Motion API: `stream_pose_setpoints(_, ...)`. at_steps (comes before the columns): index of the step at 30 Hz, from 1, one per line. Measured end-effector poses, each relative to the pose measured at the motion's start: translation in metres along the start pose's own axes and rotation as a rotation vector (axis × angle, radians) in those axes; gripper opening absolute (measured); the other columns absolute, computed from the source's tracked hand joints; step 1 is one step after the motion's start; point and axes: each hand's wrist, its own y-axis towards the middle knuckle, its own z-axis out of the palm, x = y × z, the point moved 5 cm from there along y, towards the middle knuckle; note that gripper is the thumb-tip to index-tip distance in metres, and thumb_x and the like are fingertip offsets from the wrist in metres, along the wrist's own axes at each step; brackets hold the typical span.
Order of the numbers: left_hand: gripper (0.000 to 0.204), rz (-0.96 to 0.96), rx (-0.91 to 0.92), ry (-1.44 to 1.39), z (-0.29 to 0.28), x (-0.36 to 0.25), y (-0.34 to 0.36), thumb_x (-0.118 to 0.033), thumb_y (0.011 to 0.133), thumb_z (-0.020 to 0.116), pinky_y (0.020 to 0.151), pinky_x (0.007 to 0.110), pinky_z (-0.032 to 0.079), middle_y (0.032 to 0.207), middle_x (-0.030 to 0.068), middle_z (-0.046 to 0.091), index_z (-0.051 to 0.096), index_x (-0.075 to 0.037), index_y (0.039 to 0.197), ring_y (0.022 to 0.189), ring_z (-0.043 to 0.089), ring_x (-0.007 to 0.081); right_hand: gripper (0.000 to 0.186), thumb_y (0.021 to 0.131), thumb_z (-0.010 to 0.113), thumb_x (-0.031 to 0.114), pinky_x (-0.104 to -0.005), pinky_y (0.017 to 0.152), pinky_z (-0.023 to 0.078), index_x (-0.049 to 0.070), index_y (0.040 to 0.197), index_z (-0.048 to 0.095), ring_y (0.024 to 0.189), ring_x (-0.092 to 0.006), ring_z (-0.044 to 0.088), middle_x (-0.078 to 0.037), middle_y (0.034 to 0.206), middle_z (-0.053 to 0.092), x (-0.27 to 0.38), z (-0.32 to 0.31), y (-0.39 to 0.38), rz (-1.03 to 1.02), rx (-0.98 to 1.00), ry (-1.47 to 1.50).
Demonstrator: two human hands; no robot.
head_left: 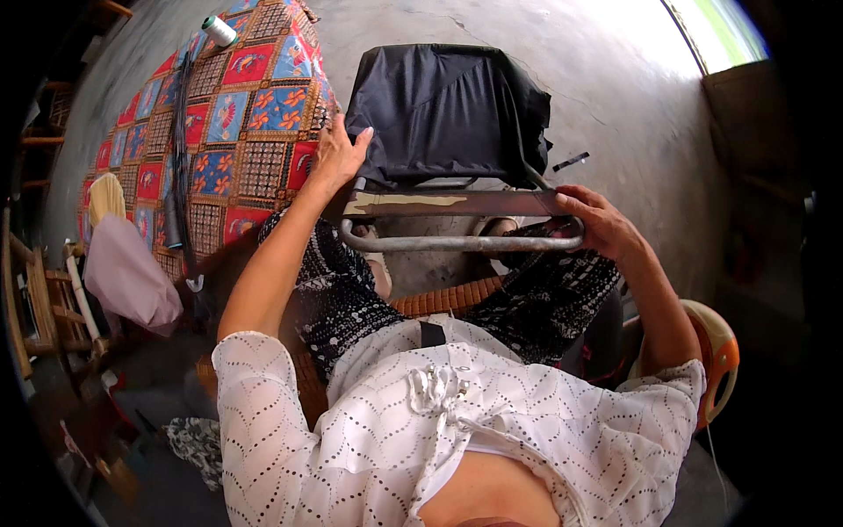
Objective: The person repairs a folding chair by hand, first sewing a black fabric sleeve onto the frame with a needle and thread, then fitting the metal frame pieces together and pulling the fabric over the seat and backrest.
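Observation:
A folding chair frame of worn metal tube (457, 243), with black fabric (439, 114) stretched over its far part, stands or rests in front of my knees. Across its near end runs a flat brown strip (492, 204) with a pale worn patch. My left hand (341, 158) lies against the left edge of the black fabric, thumb spread from the fingers; part of the fingers is hidden. At the near right corner, my right hand (599, 220) grips the frame, its thumb over the end of the strip and its fingers partly hidden behind the tube.
On the left, a patterned cloth (263, 114) covers a surface bearing a white thread spool (219, 32) and a bundle of dark strips (180, 149). A small dark piece (571, 162) lies on the grey floor. An orange-and-cream appliance (716, 356) stands at right; a pinkish cloth (132, 272) hangs left.

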Motion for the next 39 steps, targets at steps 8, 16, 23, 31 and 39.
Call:
stream_pose_setpoints(8,0.031,0.285,0.281,0.011,0.009,-0.015,-0.017,-0.026,0.081,0.062,0.078,0.045,0.048,0.099,0.0185,0.054,0.059,-0.010,0.107,0.092,0.057,0.0381,0.032,0.085,0.050,0.001,-0.0195,0.045,0.041,0.001,0.116,0.053,0.052,-0.0071,0.047,-0.006,0.079,0.057,0.013,-0.045,0.014,-0.058,-0.179,0.410)
stream_pose_setpoints(16,0.042,0.014,0.312,-0.060,0.101,-0.019,-0.038,-0.002,0.073,0.051,0.086,0.046,0.044,0.106,0.0203,0.052,0.050,-0.009,0.115,0.096,0.053,0.0396,0.028,0.087,0.053,0.009,-0.0182,0.044,0.037,0.003,0.114,0.054,0.055,-0.0051,0.044,-0.006,0.079,0.058,0.040,-0.086,-0.003,-0.072,-0.200,0.035)
stream_pose_setpoints(23,0.065,-0.447,0.002,-0.347,0.098,0.014,0.004,-0.044,0.079,0.058,0.095,0.043,0.038,0.116,0.0262,0.053,0.045,0.005,0.120,0.112,0.048,0.0404,0.031,0.085,0.058,0.023,-0.0360,0.066,0.051,0.000,0.104,0.058,0.072,-0.0225,0.061,-0.012,0.082,0.064,0.102,-0.109,0.032,-0.387,-0.393,-1.225)
stream_pose_setpoints(31,0.057,-0.891,0.379,-1.312,0.140,0.024,0.053,-0.046,0.091,0.039,0.092,0.041,0.044,0.115,0.0165,0.058,0.054,0.001,0.117,0.105,0.056,0.0301,0.034,0.087,0.053,0.029,-0.0434,0.082,0.048,0.000,0.103,0.060,0.090,-0.0357,0.060,-0.019,0.095,0.063,0.147,-0.106,0.184,-0.388,-0.388,-1.265)
stream_pose_setpoints(39,0.032,-0.664,0.200,-1.449,0.130,0.031,0.075,-0.028,0.091,0.053,0.080,0.039,0.049,0.100,0.0115,0.065,0.060,0.000,0.105,0.088,0.062,0.0259,0.041,0.092,0.044,0.037,-0.0452,0.089,0.042,0.002,0.109,0.055,0.105,-0.0380,0.054,-0.022,0.110,0.059,0.152,-0.105,0.269,-0.234,-0.649,-1.186)
